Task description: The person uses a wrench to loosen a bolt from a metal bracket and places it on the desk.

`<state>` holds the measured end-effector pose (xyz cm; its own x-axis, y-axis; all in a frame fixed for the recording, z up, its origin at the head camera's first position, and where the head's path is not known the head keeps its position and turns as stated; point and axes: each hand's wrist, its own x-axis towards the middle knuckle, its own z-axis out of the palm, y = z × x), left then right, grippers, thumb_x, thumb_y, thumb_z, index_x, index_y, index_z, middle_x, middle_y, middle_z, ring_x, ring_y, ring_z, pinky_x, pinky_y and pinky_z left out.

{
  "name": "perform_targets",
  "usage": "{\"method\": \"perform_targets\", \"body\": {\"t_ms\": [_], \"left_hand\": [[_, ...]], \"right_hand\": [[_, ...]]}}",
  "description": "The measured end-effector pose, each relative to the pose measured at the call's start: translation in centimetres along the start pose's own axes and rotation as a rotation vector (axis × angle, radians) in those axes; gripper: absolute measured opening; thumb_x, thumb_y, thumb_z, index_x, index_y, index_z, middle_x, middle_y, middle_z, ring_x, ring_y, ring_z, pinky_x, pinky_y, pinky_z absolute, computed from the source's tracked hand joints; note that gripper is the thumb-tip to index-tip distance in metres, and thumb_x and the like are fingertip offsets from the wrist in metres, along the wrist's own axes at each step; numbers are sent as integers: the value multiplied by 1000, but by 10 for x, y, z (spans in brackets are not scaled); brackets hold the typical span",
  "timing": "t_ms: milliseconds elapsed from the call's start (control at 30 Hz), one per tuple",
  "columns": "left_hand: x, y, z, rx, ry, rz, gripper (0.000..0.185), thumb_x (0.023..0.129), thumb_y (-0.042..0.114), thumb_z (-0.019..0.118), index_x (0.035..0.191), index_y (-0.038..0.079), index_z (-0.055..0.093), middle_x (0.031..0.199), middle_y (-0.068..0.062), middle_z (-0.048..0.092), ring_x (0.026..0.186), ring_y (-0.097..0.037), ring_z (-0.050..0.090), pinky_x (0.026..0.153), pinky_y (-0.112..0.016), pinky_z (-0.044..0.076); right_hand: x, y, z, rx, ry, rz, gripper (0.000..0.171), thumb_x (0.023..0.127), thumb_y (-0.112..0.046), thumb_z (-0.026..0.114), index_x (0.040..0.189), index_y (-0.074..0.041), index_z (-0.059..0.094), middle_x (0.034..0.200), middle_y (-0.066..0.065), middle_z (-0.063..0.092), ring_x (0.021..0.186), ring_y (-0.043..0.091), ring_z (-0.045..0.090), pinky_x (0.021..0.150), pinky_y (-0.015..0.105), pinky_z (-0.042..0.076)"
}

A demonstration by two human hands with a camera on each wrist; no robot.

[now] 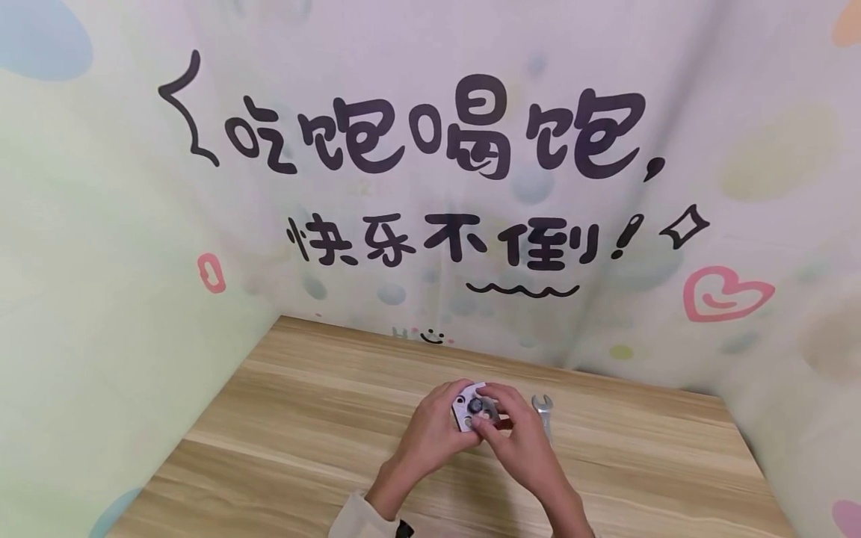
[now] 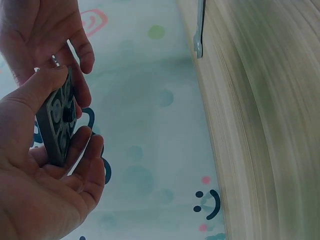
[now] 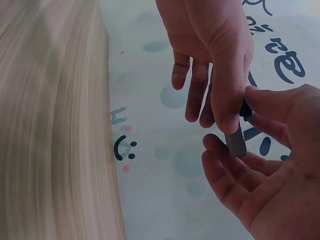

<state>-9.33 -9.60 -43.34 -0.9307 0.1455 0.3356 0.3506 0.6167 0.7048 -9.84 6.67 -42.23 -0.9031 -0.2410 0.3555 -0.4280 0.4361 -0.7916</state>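
Note:
A pale metal plate point(image 1: 464, 416) with chamfered corners and several holes is held up above the table, a dark round knob point(image 1: 477, 405) standing out of its middle. My left hand point(image 1: 433, 427) grips the plate along its left side, and in the left wrist view its thumb bends over the plate edge with the fingers at the opposite end. From the right, my right hand point(image 1: 528, 441) holds the plate too, its thumb beside the knob. The right wrist view gives the plate edge-on; the fingers hide much of it.
An open-ended wrench point(image 1: 542, 409) lies on the wood-grain table point(image 1: 303, 433) just right of my right hand. A printed cloth wall point(image 1: 377, 254) with black lettering rises behind the table's far edge, and pale walls stand at both sides.

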Motion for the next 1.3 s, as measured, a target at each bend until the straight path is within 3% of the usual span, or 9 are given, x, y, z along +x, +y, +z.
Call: {"method": "perform_targets", "body": {"t_ms": [233,433,800,1300], "left_hand": [[0,1,1,-19,-18,-10,61,73,24,87,127,16,60,119,0,65,101,-13,57,85,-31,51],[-1,1,3,-7,-18,-10,61,73,24,87,127,16,60,117,0,65,99,-13,57,83,-29,50],[0,0,3,10,-8,8,61,73,26,86,127,16,60,118,-1,66,101,-13,58,84,-30,51],[0,-1,3,4,15,34,60,74,28,86,126,15,60,117,0,66,101,-13,59,85,-30,51]], "right_hand": [[1,-2,4,22,42,84,29,82,-3,79,104,-9,62,115,9,66,94,23,68,71,25,54],[0,-1,6,12,67,79,24,81,-2,79,94,-11,61,115,8,66,91,20,68,70,25,54],[0,0,5,-7,58,7,25,81,0,78,100,-12,67,114,8,65,89,22,70,67,23,54],[1,1,2,-35,44,-26,24,84,0,74,106,-11,73,117,9,66,98,24,66,67,24,54]]}}
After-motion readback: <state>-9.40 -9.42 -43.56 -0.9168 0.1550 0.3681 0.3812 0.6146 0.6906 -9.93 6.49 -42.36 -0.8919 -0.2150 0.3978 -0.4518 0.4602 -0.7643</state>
